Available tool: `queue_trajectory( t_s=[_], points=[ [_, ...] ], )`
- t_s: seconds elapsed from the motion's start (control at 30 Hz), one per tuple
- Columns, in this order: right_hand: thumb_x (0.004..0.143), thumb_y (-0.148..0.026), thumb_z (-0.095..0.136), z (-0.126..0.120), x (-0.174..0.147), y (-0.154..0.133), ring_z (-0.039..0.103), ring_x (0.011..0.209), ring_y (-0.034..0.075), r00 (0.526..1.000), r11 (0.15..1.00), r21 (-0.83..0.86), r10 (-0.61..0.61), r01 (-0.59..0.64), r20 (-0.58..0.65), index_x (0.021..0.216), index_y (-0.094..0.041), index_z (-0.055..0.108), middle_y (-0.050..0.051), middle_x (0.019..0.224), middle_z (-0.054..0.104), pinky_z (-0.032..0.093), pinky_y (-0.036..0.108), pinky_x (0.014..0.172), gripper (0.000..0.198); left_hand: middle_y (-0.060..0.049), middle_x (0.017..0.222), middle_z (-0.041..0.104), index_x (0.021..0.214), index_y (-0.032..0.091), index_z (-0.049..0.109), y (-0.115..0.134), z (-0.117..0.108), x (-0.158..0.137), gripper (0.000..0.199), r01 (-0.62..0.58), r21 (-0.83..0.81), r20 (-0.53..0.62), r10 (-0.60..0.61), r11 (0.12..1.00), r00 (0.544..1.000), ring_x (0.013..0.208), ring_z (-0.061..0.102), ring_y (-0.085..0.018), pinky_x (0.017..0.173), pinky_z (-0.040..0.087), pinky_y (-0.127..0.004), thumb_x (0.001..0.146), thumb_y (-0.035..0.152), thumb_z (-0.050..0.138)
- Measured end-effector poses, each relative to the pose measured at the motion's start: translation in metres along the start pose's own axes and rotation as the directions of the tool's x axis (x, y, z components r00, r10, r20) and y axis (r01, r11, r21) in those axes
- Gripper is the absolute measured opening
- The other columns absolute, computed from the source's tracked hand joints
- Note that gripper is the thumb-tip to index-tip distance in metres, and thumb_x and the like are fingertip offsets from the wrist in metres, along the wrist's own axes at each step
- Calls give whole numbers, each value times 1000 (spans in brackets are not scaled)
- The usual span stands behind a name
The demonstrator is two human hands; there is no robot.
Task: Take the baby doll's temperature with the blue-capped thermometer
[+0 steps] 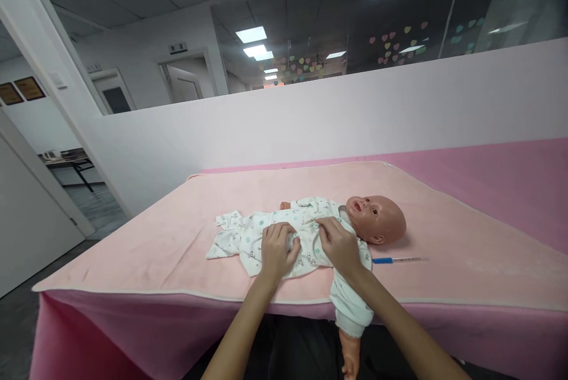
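A baby doll point(377, 217) lies on its back with its head to the right. It wears a white printed romper point(255, 238), whose legs lie flat to the left. My left hand point(277, 248) is over the doll's belly, its fingers curled onto the romper's cloth. At the chest, my right hand point(339, 244) pinches the romper's front near the neckline; the fingertips partly hide the cloth there. One sleeved doll arm point(350, 309) hangs over the near table edge, below my right wrist. The other doll hand point(284, 205) shows on the far side.
Beside the doll's head lies a thin clear stick with a blue end point(383, 260), like a thermometer. A peach blanket point(146, 226) covers the table over a pink cloth point(510, 184). Behind stands a low white wall point(288, 125) with glass above; a door point(35, 214) is at left.
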State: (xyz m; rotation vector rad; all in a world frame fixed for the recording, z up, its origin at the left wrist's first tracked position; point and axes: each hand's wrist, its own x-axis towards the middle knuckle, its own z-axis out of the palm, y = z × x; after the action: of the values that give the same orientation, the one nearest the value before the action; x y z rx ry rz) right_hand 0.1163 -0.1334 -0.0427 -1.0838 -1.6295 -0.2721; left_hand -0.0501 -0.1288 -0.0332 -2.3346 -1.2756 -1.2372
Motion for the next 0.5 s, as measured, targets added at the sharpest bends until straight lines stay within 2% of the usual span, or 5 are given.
queue_trajectory(
  t_s=[0.17,0.27,0.37,0.43,0.5],
  points=[
    [83,-23,45,-64,-50,33,56,60,15,977,948,-274,114,-160,-178,93,-18,59,5,77,64,45,27,62,18,-3,84,57,80,19,49,-3,2,-1,2,13,-7,-13,-13,1000,1000,81,49,-19,77,35,-35,79,19,47],
    [80,-27,44,-102,-78,73,58,78,23,966,844,-481,156,-238,-205,99,-14,59,11,84,65,46,34,70,27,-3,83,57,79,19,49,-5,2,-1,3,-10,-11,-10,10,1000,1000,80,49,-18,77,35,-34,80,19,46],
    [80,-30,40,-125,-91,107,56,92,29,961,755,-617,278,-223,-7,107,-8,57,16,95,64,44,41,79,39,-2,82,58,79,19,50,-7,3,0,6,-19,-9,-26,19,1000,999,79,49,-18,77,35,-33,82,19,44],
    [81,-28,36,-130,-92,119,56,93,29,923,749,-642,346,-164,167,107,-8,57,15,100,63,44,40,80,39,-2,82,59,79,19,50,-7,3,0,9,-19,-1,-40,19,1000,999,79,50,-17,77,35,-33,83,19,43],
    [83,-24,33,-131,-88,124,57,93,27,887,753,-645,376,-125,267,109,-10,57,14,103,63,44,39,80,39,-2,82,60,80,19,51,-8,3,0,11,-20,10,-53,20,1000,998,79,51,-17,78,34,-33,84,19,41]
  ],
)
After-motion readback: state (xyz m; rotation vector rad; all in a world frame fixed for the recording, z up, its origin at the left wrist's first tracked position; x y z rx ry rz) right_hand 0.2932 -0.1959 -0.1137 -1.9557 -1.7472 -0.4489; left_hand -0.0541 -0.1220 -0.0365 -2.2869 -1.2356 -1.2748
